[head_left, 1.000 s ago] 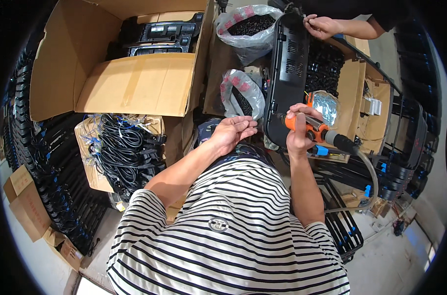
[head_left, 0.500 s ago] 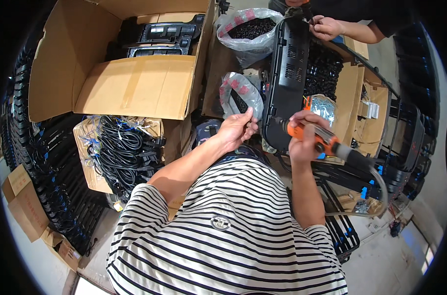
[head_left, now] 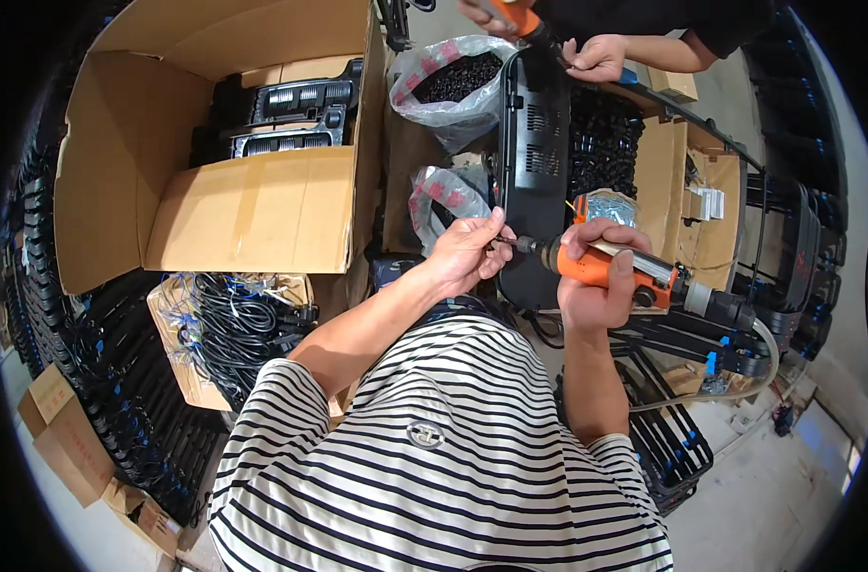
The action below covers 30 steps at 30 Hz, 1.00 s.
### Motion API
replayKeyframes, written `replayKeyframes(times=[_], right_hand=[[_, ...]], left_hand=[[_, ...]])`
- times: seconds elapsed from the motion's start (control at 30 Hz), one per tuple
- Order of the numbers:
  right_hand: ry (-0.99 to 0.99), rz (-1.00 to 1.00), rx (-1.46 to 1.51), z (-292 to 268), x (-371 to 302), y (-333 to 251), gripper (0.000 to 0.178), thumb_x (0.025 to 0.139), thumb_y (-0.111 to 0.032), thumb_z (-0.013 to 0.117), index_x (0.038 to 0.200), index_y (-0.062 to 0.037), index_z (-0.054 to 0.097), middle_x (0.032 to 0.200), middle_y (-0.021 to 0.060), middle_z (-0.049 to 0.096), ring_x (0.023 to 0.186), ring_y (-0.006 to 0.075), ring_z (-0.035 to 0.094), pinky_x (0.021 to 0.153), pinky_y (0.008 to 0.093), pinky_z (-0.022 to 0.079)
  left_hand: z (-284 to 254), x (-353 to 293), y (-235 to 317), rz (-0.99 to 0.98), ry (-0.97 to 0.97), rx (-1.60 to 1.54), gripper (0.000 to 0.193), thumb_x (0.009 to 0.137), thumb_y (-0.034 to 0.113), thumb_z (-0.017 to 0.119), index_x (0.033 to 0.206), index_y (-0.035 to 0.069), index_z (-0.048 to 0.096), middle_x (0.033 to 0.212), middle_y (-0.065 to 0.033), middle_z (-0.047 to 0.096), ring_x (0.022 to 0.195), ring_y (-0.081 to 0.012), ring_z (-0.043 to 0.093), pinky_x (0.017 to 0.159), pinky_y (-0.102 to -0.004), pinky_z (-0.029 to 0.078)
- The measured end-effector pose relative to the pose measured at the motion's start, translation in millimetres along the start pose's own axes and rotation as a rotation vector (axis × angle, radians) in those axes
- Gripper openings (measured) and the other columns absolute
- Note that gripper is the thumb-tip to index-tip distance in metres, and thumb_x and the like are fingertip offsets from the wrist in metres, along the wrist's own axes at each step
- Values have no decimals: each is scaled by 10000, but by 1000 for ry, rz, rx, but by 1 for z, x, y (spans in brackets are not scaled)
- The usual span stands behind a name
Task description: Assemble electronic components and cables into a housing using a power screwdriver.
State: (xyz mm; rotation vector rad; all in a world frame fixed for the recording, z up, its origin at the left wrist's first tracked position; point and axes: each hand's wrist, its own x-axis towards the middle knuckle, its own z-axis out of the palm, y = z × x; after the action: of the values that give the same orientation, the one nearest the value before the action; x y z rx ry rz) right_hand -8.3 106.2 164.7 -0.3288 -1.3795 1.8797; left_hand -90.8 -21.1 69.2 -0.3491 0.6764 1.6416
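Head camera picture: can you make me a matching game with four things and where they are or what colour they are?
Things:
1. screwdriver
2. bag of screws
3. coiled cables
4. black panel

Matches:
a. in a small carton, lower left
b. orange, in the right hand
c. clear plastic, top middle
d. long, lying ahead of both hands

Pairs: 1-b, 2-c, 3-a, 4-d

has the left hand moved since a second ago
Yes. The left hand has shifted right along the black panel's lower end, and its fingers now meet the tip of the orange screwdriver held by the right hand.
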Motion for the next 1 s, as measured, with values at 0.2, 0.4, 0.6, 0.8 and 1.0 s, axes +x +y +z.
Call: replayKeyframes(times=[0.2,0.4,0.6,0.8,1.0], right_hand=[[76,3,-13,0,17,0,271,927,-289,464,1012,-37,512,878,167,590,667,222,525,704,418,462],[113,18,27,-5,33,1,257,928,-281,455,1005,-44,518,881,162,586,668,223,525,712,418,455],[184,47,53,-4,46,5,259,930,-287,456,988,-46,529,865,156,583,671,215,524,714,407,450],[183,14,71,-11,64,31,237,913,-264,525,948,-31,553,845,162,599,671,207,539,706,387,452],[243,-175,-41,-7,109,71,171,897,-169,587,932,-3,566,857,187,630,664,212,583,683,371,489]], left_hand=[[5,10,14,68,-75,60,403,958,408,555,880,18,615,697,-90,637,427,-118,482,414,-228,384],[9,23,25,87,-94,109,403,954,393,559,921,-1,631,718,-103,653,468,-127,527,434,-226,417],[14,35,31,103,-119,190,433,946,404,565,1012,-19,624,751,-105,656,527,-129,562,464,-218,438],[11,48,38,49,-76,134,524,959,474,519,1095,-25,604,801,-110,661,594,-143,615,518,-235,490],[-16,53,53,-26,126,50,559,980,505,468,1103,-25,593,813,-86,647,659,-152,608,578,-247,484]])
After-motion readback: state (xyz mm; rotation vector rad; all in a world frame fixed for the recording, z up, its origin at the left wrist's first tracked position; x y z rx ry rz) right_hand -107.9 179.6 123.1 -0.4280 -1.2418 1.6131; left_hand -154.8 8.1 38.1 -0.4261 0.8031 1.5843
